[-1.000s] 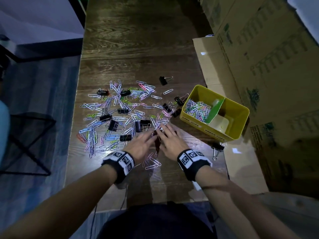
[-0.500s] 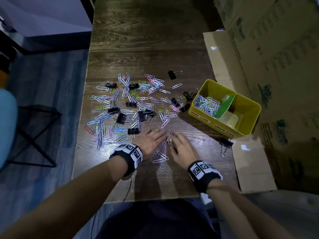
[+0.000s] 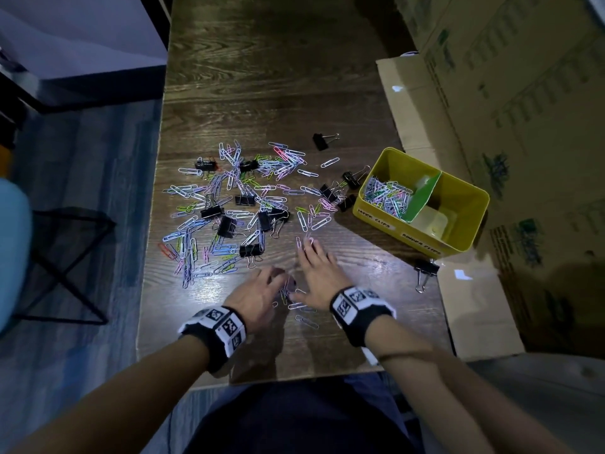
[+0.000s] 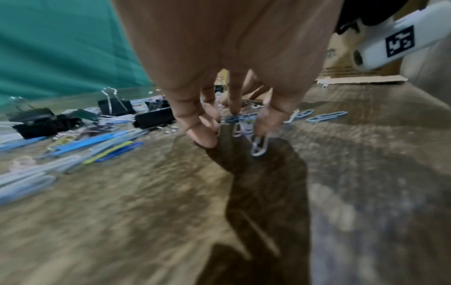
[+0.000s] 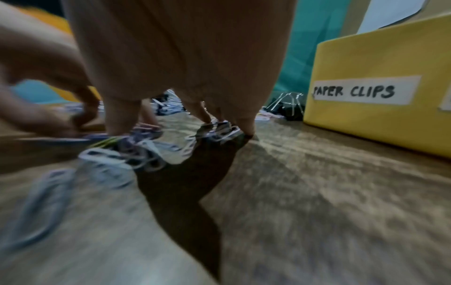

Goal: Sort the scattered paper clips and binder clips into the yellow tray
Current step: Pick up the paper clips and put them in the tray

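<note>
Many coloured paper clips [image 3: 235, 198] and several black binder clips [image 3: 226, 226] lie scattered on the wooden table. The yellow tray [image 3: 376, 221] stands at the right, split by a green divider [image 3: 422, 198], and its left compartment holds paper clips [image 3: 388, 196]. My left hand [image 3: 281, 283] is near the front edge, fingers curled down round a small bunch of paper clips [image 4: 244, 123]. Beside it, my right hand [image 3: 311, 257] lies with spread straight fingers pressing clips [image 5: 214, 131] onto the table. The tray [image 5: 378, 63] shows a "PAPER CLIPS" label.
A lone binder clip [image 3: 425, 268] lies right of my hands by a flat cardboard sheet [image 3: 474, 306]. Another binder clip [image 3: 320, 141] sits apart behind the pile. Cardboard boxes [image 3: 523, 93] line the right side. A black frame [image 3: 65, 263] stands off the table's left edge.
Both hands have slid back toward the near edge, dragging a small bunch of paper clips. The left fingers have curled in over them.
</note>
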`<state>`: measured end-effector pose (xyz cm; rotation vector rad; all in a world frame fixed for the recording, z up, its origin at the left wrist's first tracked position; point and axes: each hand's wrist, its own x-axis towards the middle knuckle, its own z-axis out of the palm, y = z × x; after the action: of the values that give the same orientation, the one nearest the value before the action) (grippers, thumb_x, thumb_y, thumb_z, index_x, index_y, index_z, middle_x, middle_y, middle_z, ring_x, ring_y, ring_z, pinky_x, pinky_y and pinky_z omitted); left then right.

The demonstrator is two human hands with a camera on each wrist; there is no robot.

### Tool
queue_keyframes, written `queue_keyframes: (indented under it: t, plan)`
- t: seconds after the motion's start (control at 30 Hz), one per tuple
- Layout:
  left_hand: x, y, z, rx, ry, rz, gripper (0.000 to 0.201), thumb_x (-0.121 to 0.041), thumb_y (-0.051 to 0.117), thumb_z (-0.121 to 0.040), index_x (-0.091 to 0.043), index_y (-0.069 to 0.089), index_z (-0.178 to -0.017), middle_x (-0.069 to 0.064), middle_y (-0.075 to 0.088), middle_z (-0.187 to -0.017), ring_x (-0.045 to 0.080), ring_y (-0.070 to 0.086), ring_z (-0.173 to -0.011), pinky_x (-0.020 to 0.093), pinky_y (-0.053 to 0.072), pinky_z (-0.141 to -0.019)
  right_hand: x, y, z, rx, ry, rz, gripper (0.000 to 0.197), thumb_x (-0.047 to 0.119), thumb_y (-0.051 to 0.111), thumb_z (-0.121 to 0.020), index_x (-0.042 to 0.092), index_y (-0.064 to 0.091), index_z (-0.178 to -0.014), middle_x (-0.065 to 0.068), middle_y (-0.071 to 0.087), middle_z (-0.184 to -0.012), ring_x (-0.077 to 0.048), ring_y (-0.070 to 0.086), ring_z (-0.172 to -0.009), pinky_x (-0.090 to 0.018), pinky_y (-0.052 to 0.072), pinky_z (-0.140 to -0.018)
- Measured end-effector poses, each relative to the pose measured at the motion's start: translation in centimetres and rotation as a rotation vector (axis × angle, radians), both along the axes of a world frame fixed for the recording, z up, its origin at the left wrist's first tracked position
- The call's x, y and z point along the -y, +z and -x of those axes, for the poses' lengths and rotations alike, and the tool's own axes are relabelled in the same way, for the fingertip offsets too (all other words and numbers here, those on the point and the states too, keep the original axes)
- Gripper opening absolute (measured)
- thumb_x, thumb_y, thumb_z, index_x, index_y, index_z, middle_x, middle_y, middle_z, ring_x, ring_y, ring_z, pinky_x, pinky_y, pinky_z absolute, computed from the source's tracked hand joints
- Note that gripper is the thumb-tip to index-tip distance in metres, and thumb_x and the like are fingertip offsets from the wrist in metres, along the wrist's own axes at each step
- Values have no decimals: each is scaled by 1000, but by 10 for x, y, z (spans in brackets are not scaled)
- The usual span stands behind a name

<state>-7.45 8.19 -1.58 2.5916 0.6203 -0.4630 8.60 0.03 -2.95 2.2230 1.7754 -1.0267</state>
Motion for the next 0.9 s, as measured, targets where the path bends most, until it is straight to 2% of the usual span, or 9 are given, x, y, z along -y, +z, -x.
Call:
queue_keyframes:
  t: [0.1,0.2,0.27,0.33,0.43,0.6,0.7,0.77,0.9]
  plan:
    - [12,-5,-13,34,47,61,52,-10,59,-79,-6,44,-128,17,44,-126,33,47,-112,40,43,-95,24,-5,15,-65,76,-60,98,55,53,-86,8,-5,-149,-7,-19,-157,-23,-17,-144,-43,-4,-118]
    - [9,-9,-24,128,114,106,40,-8,52,-81,-7,51,-121,17,49,-118,38,54,-101,43,50,-84,34,0,9,-147,-42,-142,100,51,61,-83,11,-2,-150,-4,-13,-158,-17,-14,-145,-40,-2,-120]
    - [4,-6,-21,141,146,72,45,-12,53,-81,-13,48,-125,12,49,-117,33,55,-99,42,53,-76,36,2,2,-90,-136,-162,108,58,62,-78,16,-7,-150,-1,-16,-158,-17,-18,-144,-43,-1,-119]
    - [1,-2,-11,82,95,25,64,-15,60,-75,-21,37,-134,8,45,-120,27,51,-102,38,53,-71,34,4,-1,-21,-172,-106,120,67,63,-70,15,-11,-149,-3,-21,-156,-21,-22,-143,-47,-5,-118]
    - [4,-2,-2,-17,48,36,88,-11,65,-70,-24,19,-143,8,34,-128,26,46,-106,38,54,-76,31,3,3,8,-137,-10,126,69,63,-68,11,-14,-148,-8,-25,-154,-27,-24,-142,-52,-8,-116]
    - [4,-9,-28,68,134,86,67,-5,63,-71,-12,36,-132,13,35,-127,32,54,-102,38,52,-79,35,3,10,21,-5,-150,102,59,61,-78,14,3,-150,-2,-6,-159,-23,-12,-145,-48,0,-118]
    - [-8,-9,-42,10,112,26,102,-19,76,-62,-27,13,-142,12,18,-144,31,41,-120,39,55,-80,37,4,7,26,-134,-151,114,70,64,-66,17,7,-149,-4,6,-157,-26,4,-144,-47,13,-116]
    - [-16,-7,-48,-68,47,-30,111,-29,77,-63,-33,2,-144,11,7,-151,32,28,-129,42,50,-90,38,6,8,71,-127,-138,122,76,66,-57,17,10,-148,-7,18,-151,-28,18,-137,-46,23,-112]
    - [-17,-4,-55,-118,-110,-82,82,-34,67,-73,-25,24,-142,9,22,-149,31,28,-130,46,38,-104,36,3,4,52,-79,-180,103,62,72,-63,15,28,-144,-5,32,-140,-25,28,-127,-40,31,-107]
